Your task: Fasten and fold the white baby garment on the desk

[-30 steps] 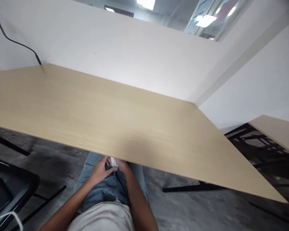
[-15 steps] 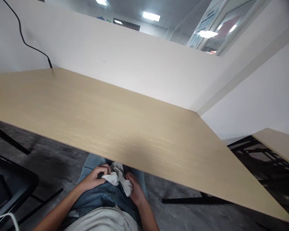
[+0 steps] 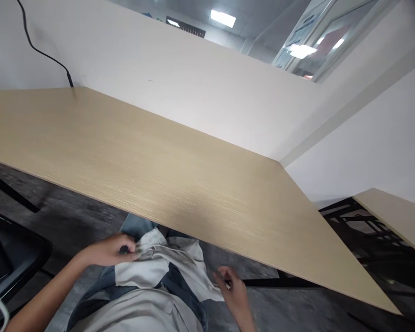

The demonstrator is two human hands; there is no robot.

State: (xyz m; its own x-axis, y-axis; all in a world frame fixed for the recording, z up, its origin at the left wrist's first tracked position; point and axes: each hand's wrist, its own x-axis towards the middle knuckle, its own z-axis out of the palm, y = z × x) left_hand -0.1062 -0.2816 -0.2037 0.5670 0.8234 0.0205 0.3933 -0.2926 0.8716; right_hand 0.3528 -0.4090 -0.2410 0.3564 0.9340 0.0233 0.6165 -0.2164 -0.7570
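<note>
Pale cloth (image 3: 180, 257): loosely spread over the jeans (image 3: 177, 279) at bottom centre, just below the tabletop (image 3: 152, 147) edge.
Left hand (image 3: 112, 250): lower left of centre, fingers curled partly closed, touching the cloth's left side; whether it grips, cannot tell.
Right hand (image 3: 233, 289): right of the cloth, half-curled beside its corner; hold unclear.
Black chair (image 3: 27, 251): lower left.

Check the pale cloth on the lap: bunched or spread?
Mostly spread, though creased: the cloth fans into wide flaps between the left hand and right hand.
</note>
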